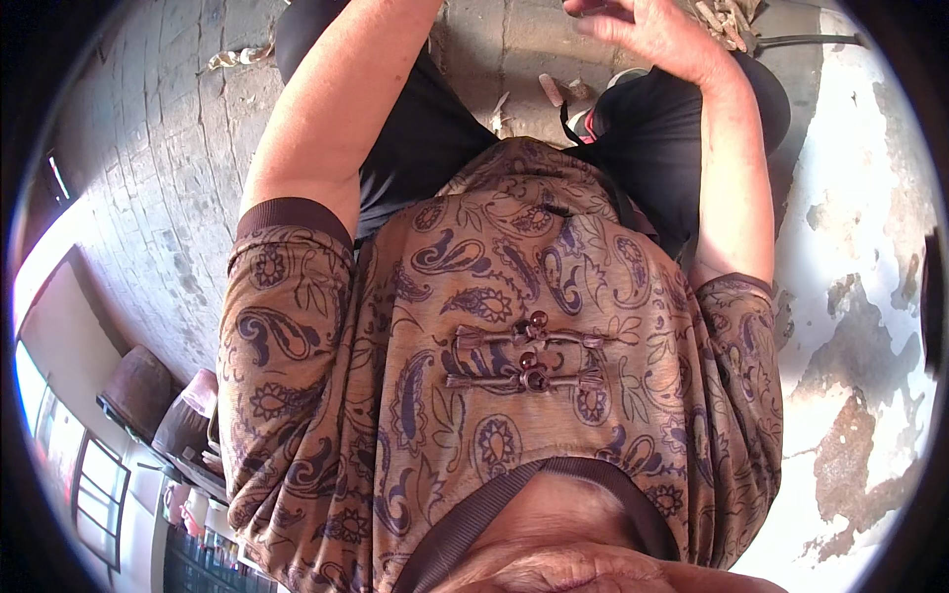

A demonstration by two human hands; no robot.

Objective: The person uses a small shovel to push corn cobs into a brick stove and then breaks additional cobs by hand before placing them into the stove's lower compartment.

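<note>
My left hand is out of view; the left forearm reaches past the top edge. My right hand (652, 33) is at the top edge, its thumb and some fingers showing and its other fingers cut off, so whether it holds anything cannot be told. Below it on the floor lie a bare corn cob (551, 90) and another cob piece (579, 90), near a shoe. A pile of corn cobs (723, 22) lies to the right of the hand, beyond my right knee. A scrap of dry husk (500, 111) lies between my legs.
My bent legs in dark trousers (422, 133) frame the brick floor (163, 148). Pale husk (241, 58) lies beyond the left knee. A dark rod (808, 39) lies beside the cobs. A peeling wall (852, 296) runs close on the right. Large dark pots (137, 385) stand lower left.
</note>
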